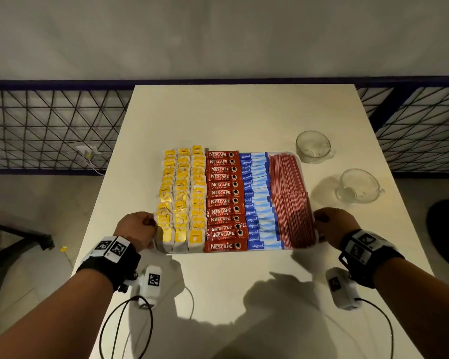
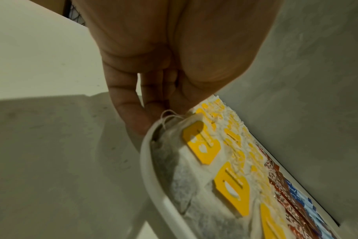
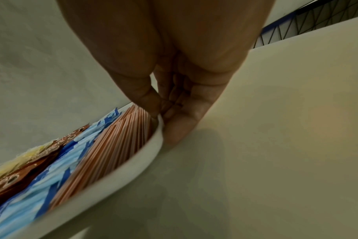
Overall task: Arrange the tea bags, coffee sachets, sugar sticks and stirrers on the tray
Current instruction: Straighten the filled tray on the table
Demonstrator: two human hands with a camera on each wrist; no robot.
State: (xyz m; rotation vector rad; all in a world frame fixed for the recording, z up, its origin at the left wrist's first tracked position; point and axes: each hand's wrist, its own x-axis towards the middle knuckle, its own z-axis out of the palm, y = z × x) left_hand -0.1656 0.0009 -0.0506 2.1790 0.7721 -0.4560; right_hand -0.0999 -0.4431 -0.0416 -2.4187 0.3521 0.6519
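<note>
A white tray (image 1: 301,161) sits mid-table, filled in columns: tea bags with yellow tags (image 1: 182,193) at the left, red Nescafe coffee sachets (image 1: 223,200), blue sugar sticks (image 1: 259,203), and red stirrers (image 1: 290,200) at the right. My left hand (image 1: 138,229) grips the tray's left rim (image 2: 147,161) near its front corner, thumb on top beside the tea bags (image 2: 204,161). My right hand (image 1: 335,226) pinches the right rim (image 3: 153,145) next to the stirrers (image 3: 121,142). A shadow under the tray shows in both wrist views.
Two clear glass cups (image 1: 313,146) (image 1: 358,186) stand on the white table (image 1: 244,115) to the right of the tray. A dark mesh railing (image 1: 49,125) runs behind the table. Cables hang from both wrist cameras near the front edge.
</note>
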